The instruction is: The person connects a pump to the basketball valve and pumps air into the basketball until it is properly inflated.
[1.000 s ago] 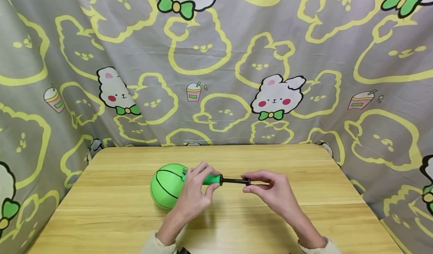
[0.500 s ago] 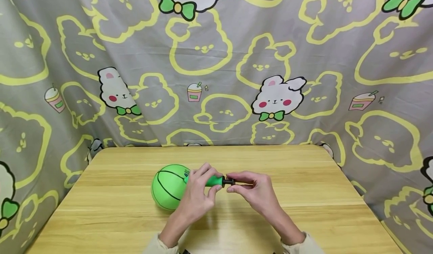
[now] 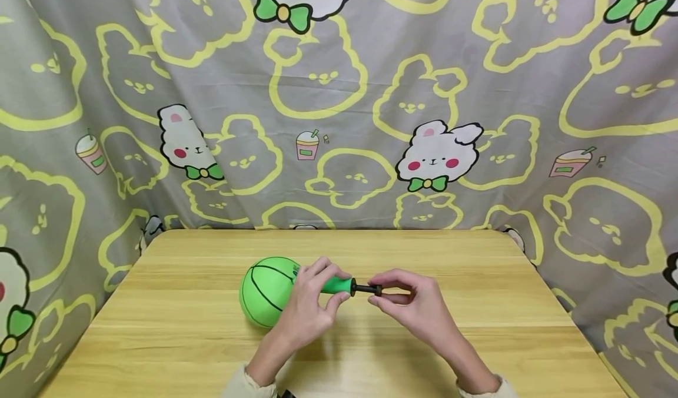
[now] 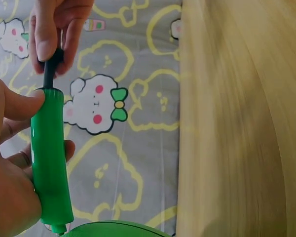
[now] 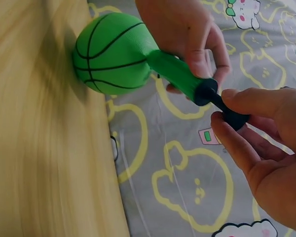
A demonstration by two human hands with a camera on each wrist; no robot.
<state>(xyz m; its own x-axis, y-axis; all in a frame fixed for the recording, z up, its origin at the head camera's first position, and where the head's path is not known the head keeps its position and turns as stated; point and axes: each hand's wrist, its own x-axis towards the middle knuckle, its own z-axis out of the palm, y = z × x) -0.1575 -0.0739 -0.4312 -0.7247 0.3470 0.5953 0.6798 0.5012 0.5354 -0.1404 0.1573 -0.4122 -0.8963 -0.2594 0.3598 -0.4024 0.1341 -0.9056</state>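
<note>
"Ball (image 3: 265,295) first. Where?"

"At the nine o'clock end of the row, green with black seams, over the wood-grain table (image 3: 175,351). Cannot tell whether resting on it or lifted just clear."

"And next along, toward three?"

"Left hand (image 3: 311,301), nearer of the two to the ball and partly in front of it. Grips the green pump barrel (image 3: 337,284), fingers curled over the twelve o'clock side, thumb at the six o'clock side, close to the black collar (image 3: 353,287)."

"Joined to the ball?"

"Seems so. Looks, in the right wrist view, to meet the ball at the barrel's narrow end. Hidden behind the left hand in the head view, though."

"Then the black rod (image 3: 365,289)?"

"Sticks out of the collar toward three o'clock, with a short bare stretch showing between the hands. Ends in a dark knob (image 3: 378,291)."

"Free, or taken?"

"Taken. Pinched by the right hand (image 3: 418,298) between thumb and fingers. Farther from the ball, at three o'clock from the left hand."

"And the long axis?"

"Runs from nine to just past three, crosswise in front of the person, dipping slightly at the rod end. Puts barrel, rod and knob in one line, pointing at the ball."
</note>
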